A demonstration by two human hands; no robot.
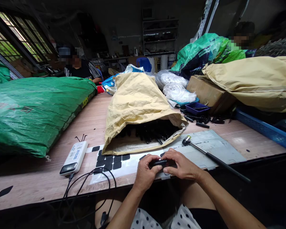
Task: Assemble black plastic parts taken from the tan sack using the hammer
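Observation:
Both hands meet at the table's front edge around one small black part (160, 163). My left hand (146, 170) pinches its left end between thumb and fingers. The right end is gripped by my right hand (180, 164), thumb below and fingers above. Just behind them lies an open yellow sack (135, 105) with many black pieces (152, 130) in its mouth. A sheet with black square pads (109, 162) is left of my hands. To the right, a mallet (212, 156) with a black handle rests on a grey sheet (219, 146).
A green sack (38, 111) fills the left side. A white power bank (74, 157) with black cables (85, 178) lies nearby. At right are a purple tray (197, 108), a cardboard box (209, 92), a blue tray (264, 125) and another yellow sack (257, 79). Two people are beyond the table.

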